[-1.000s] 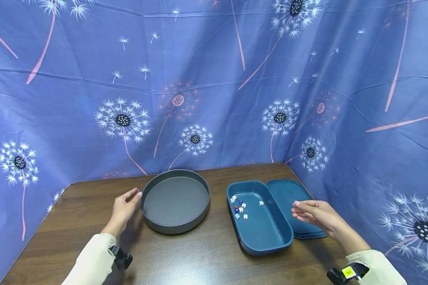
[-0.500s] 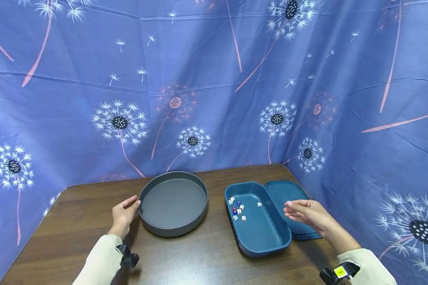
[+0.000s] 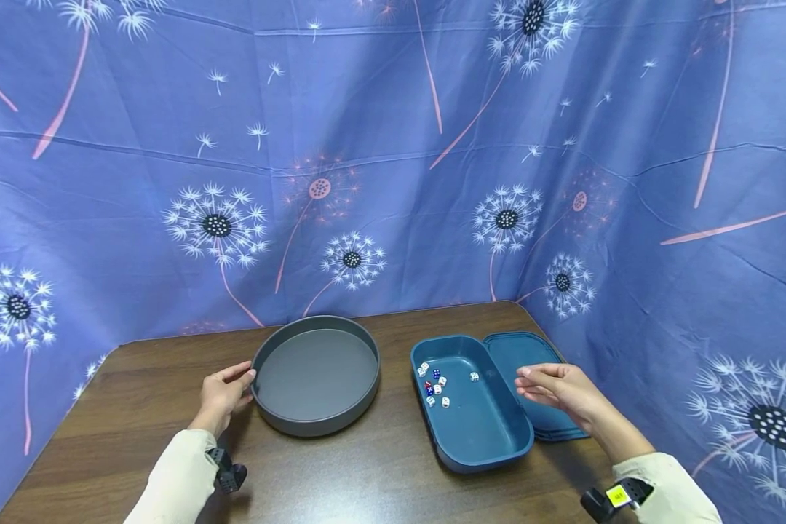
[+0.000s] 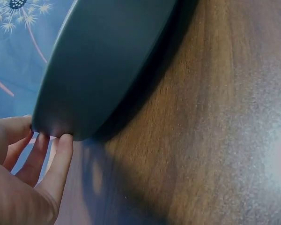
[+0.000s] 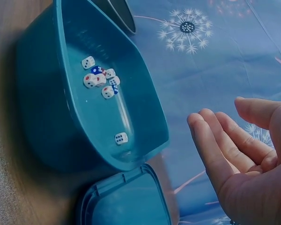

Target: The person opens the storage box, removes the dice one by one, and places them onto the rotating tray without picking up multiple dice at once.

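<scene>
A round dark grey pan [image 3: 316, 375] sits left of the table's middle. My left hand [image 3: 221, 397] holds its left edge, thumb at the rim and fingertips against the outer wall, as the left wrist view shows. Whether the thumb reaches inside is hard to tell. To the right stands a blue box [image 3: 487, 429] with several small dice [image 5: 98, 77] clustered at one end and a single die [image 5: 121, 138] apart from them. My right hand [image 3: 560, 393] hovers beside the box, above its lid. Its fingers are loosely bent, and nothing is in it.
A flat blue lid [image 3: 550, 420] lies on the wooden table [image 3: 301, 473], along the right side of the box. A blue cloth [image 3: 393, 145] with a dandelion pattern hangs close behind the table and down its right side.
The head view has shifted slightly. My right hand has drifted a little left, nearer the box, while my left hand stays at the pan. The dice lie as before.
</scene>
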Motion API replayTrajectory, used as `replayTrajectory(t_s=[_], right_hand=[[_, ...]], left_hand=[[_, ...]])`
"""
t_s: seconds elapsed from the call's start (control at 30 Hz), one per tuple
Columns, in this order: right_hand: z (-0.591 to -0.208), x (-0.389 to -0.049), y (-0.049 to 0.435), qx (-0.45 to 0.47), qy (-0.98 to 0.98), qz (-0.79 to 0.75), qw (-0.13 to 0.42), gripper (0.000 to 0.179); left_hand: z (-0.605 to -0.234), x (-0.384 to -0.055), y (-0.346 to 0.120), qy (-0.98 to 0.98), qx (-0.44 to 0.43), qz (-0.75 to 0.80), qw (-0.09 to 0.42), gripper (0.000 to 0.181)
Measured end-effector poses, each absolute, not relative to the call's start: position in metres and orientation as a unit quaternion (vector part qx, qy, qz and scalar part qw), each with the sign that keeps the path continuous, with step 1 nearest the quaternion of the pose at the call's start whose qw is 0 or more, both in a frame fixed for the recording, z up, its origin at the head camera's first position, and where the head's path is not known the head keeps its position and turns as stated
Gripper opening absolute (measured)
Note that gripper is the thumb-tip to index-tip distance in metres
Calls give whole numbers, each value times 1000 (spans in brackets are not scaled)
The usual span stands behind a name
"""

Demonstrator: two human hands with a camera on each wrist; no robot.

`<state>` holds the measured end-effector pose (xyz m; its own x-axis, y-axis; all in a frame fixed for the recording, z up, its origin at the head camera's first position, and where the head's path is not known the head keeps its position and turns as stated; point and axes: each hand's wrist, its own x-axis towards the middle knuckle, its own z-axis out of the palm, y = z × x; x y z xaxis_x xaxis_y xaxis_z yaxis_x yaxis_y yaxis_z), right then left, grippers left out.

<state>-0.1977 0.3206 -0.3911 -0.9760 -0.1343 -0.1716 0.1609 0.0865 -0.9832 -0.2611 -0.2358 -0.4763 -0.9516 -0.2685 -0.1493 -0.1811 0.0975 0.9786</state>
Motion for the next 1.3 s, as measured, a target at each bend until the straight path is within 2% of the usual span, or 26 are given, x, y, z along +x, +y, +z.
replayTrajectory(t_s=[0.17, 0.37, 0.47, 0.63, 0.8, 1.07, 1.3], right_hand=[[-390, -201, 314, 4, 746, -659, 96, 29], [-393, -208, 299, -2, 771, -635, 54, 47], [-394, -213, 288, -6, 779, -626, 32, 49], [-399, -223, 265, -11, 792, -610, -16, 45], [-420, -231, 243, -2, 823, -565, -59, 35], [-467, -237, 221, 10, 857, -512, -54, 27], [-488, -242, 214, 28, 867, -496, -39, 22]], left_hand=[[-478, -261, -237, -743, 150, -651, 31, 42], [-481, -262, -235, -750, 151, -642, 44, 41], [-482, -262, -234, -757, 149, -634, 54, 41], [-482, -260, -233, -761, 151, -629, 54, 40], [-482, -259, -233, -762, 151, -628, 50, 41], [-483, -260, -232, -757, 146, -634, 52, 41], [-483, -260, -234, -757, 145, -636, 39, 41]])
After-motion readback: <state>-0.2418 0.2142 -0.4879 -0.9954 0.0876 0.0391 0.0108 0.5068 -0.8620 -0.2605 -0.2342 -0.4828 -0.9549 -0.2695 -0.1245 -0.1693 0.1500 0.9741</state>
